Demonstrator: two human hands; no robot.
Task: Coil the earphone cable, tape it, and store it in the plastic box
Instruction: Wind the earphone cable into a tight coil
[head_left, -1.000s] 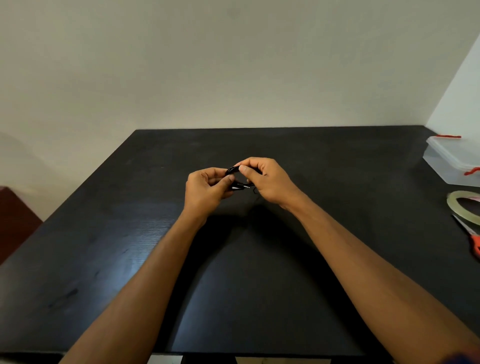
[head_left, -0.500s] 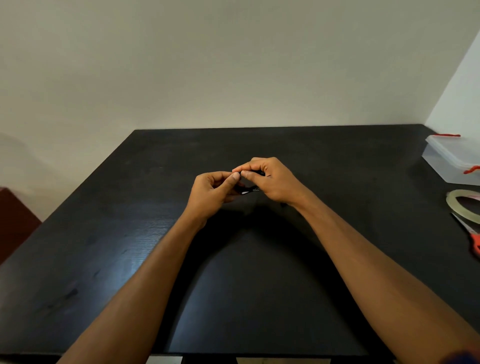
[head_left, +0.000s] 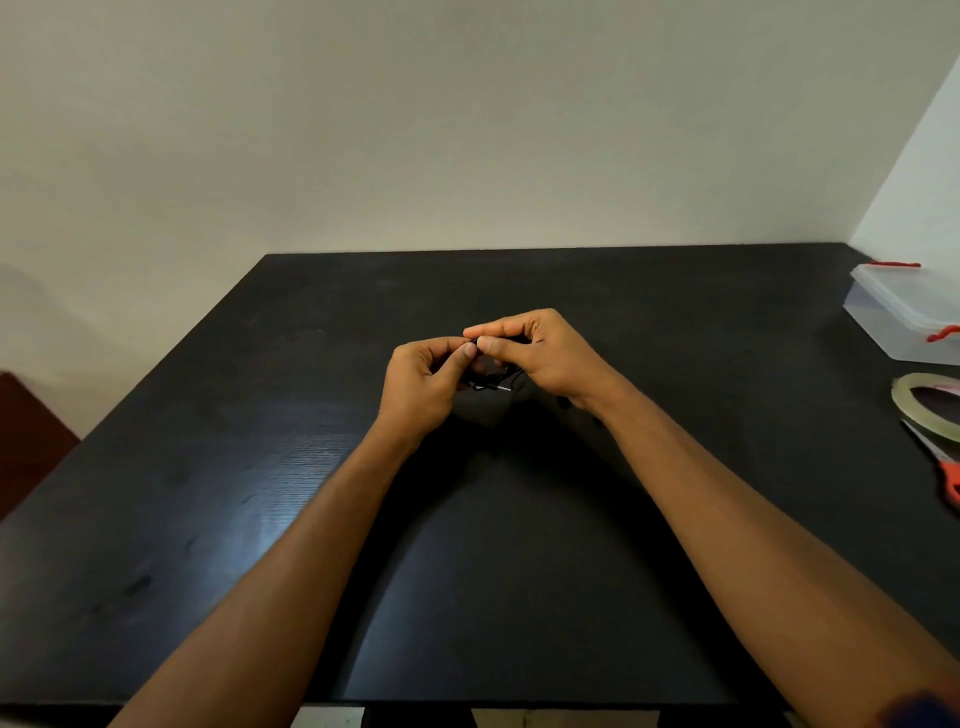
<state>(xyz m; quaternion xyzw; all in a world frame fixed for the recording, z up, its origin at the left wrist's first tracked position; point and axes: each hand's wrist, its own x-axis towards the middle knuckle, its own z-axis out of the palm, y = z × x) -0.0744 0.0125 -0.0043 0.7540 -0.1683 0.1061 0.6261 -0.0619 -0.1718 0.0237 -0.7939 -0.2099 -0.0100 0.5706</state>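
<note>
A small black bundle of earphone cable (head_left: 488, 375) sits between my two hands above the middle of the black table (head_left: 260, 467). My left hand (head_left: 423, 387) pinches its left side with thumb and fingers. From the right, my right hand (head_left: 545, 356) pinches the top of the bundle with thumb and forefinger. Most of the cable is hidden by my fingers. The clear plastic box (head_left: 906, 312) with red clips and its lid on stands at the far right edge. A roll of clear tape (head_left: 922, 402) lies in front of the box.
Red-handled scissors (head_left: 943, 467) lie at the right edge, just nearer than the tape. Pale walls close off the table's far side and right side. A dark red piece of furniture (head_left: 26, 431) stands beyond the left edge.
Both hands have stayed in the same place over the table's middle. The fingertips have shifted on the bundle, the right thumb and forefinger now meeting the left fingertips at its top.
</note>
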